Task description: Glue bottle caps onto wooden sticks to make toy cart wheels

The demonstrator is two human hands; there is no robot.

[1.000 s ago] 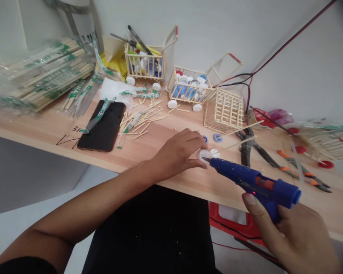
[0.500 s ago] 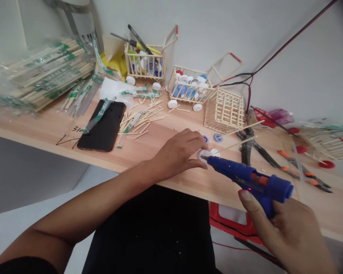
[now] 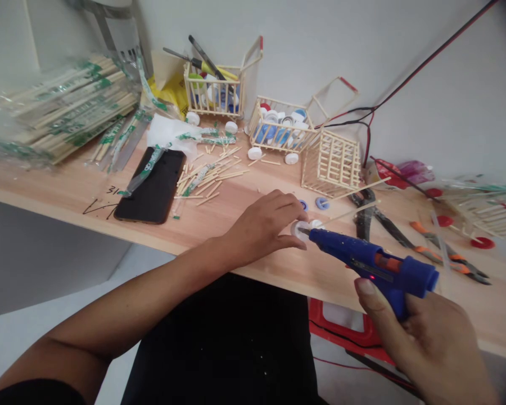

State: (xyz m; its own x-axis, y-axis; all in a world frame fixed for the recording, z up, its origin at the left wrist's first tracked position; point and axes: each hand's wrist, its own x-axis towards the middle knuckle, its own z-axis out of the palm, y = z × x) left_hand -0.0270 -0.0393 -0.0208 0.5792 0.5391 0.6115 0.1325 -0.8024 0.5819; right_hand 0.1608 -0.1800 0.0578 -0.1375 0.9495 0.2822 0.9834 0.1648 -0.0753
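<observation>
Though aslant, glue gun (nozzle leftward).

The left sleeve is short and black; the black lower garment bears small pale specks.

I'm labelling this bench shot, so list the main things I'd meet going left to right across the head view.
Plastic bag of wrapped sticks → black phone → left hand → white cap between its thumb and fingers → blue glue gun → rightmost red disc.
</observation>
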